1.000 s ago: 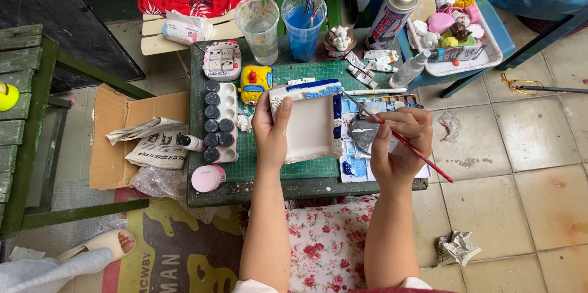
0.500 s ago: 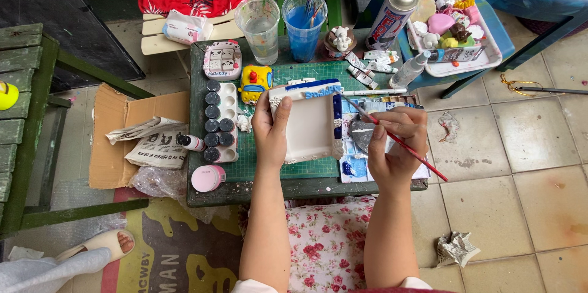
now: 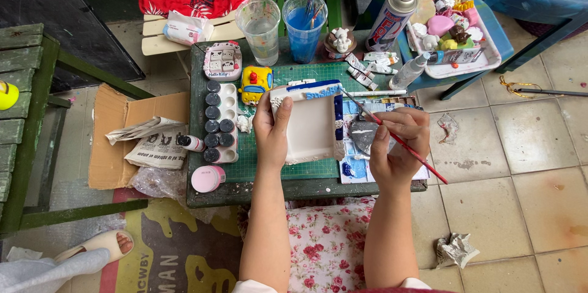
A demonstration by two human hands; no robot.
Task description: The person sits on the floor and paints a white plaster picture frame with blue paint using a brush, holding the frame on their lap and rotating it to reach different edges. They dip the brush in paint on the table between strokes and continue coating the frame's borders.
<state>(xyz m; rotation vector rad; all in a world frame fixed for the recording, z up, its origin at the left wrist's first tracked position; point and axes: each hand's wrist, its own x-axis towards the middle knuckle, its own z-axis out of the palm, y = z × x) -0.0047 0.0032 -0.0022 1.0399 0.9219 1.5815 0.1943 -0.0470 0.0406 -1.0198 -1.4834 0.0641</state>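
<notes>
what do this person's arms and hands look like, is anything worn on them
Both arms are bare from wrist to past the elbow. The left hand and right hand wear no gloves; no rings or watch show. A light sleeve edge shows at the frame's bottom.

A white, roughly square ceramic tray (image 3: 311,126) with a raised, scalloped rim is held tilted above the green mat on the worktop, its hollow face turned up toward the camera. Its top edge and right edge are painted deep blue; the rest is bare white. A thin paintbrush (image 3: 392,135) with a red handle slants from lower right to upper left, its tip touching the tray's upper right corner.
</notes>
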